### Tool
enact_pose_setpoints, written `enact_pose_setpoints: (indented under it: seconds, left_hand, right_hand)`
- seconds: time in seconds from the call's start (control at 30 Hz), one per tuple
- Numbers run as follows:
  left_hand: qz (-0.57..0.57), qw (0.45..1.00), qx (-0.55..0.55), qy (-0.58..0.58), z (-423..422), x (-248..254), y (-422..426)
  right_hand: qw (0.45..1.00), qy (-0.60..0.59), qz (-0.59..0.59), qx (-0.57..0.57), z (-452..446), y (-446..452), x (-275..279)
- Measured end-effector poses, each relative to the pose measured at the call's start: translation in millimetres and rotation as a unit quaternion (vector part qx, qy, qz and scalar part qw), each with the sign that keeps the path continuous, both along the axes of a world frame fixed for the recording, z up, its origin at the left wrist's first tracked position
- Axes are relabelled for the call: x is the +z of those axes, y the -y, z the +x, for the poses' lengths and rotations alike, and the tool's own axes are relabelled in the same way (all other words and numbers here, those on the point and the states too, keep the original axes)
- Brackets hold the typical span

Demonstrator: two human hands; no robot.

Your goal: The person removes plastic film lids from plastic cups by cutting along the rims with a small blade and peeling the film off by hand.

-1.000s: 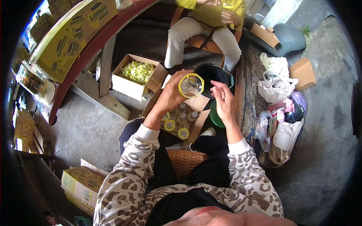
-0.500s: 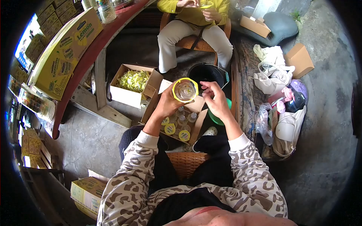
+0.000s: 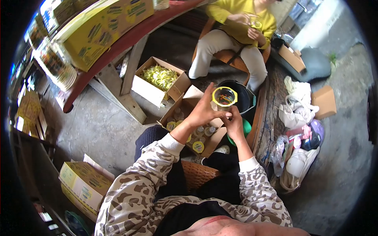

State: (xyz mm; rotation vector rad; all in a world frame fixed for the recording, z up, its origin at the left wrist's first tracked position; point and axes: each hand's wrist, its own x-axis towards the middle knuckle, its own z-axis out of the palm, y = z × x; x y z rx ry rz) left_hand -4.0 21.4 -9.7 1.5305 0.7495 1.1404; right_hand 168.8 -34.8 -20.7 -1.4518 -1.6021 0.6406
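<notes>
On the red surface [image 3: 179, 10], a yellow carton [image 3: 106, 31]; on the floor [image 3: 90, 133], an open box [image 3: 146, 87] of yellow strips [image 3: 159, 76], then a carton [image 3: 219, 138] of clear cups [image 3: 198, 147]. In mid-air, clasped in the grip of the left hand [image 3: 204, 112], a yellow-rimmed cup [image 3: 225, 96]. Just beside, right hand [image 3: 235, 125], fingertips gathered, whether pinching anything impossible to tell. Farther right, white bag [image 3: 293, 117].

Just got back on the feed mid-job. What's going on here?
The person's left hand holds a yellow-rimmed cup with its top toward the camera. The right hand is at the cup's lower side; whether it grips the cup is unclear. Beneath them, an open carton holds clear containers, some with yellow tops. Opposite, a seated co-worker in yellow also holds a yellow-rimmed cup.
</notes>
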Motion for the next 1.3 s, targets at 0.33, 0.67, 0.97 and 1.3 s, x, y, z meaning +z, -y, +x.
enact_pose_setpoints:
  seconds: [0.33,0.67,0.97,1.3]
  left_hand:
    - [0.123,0.980,0.152,-0.040,-23,58,31]
    - [0.124,0.985,0.102,0.057,-38,83,44]
    - [0.139,0.972,0.182,0.044,-65,72,19]
    - [0.134,0.976,0.168,0.034,-67,72,18]
  right_hand:
    - [0.995,0.100,0.000,-0.013,-13,-68,-87]
    - [0.990,-0.101,0.085,-0.050,-170,-219,-74]
    - [0.958,0.255,-0.123,0.040,-209,-283,-292]
    - [0.990,0.118,0.067,-0.034,-215,-287,-247]
